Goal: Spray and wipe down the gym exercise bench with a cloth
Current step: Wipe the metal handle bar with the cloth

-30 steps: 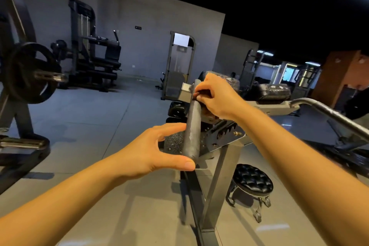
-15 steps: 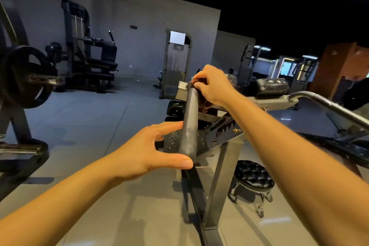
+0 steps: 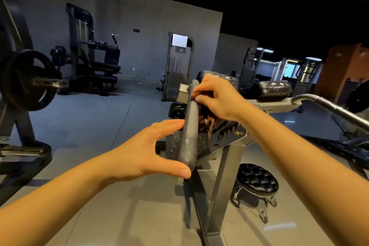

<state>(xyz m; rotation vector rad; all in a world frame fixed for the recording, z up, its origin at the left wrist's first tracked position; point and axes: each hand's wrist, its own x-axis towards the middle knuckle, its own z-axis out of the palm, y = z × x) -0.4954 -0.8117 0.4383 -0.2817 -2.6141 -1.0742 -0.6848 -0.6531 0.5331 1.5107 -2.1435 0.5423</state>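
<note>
A person's right hand [image 3: 217,98] grips a brownish cloth [image 3: 205,119] against the top of a grey roller [image 3: 189,132] on the gym bench [image 3: 225,158], while the left hand [image 3: 147,152], spread wide, braces its lower end.

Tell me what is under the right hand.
A dark reddish cloth bunches under the right hand, against the grey bar. Its upper part is hidden by the fingers.

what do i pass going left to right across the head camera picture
weight plate → left hand → grey roller → right hand gripping the cloth → round stool → curved metal bar
</note>
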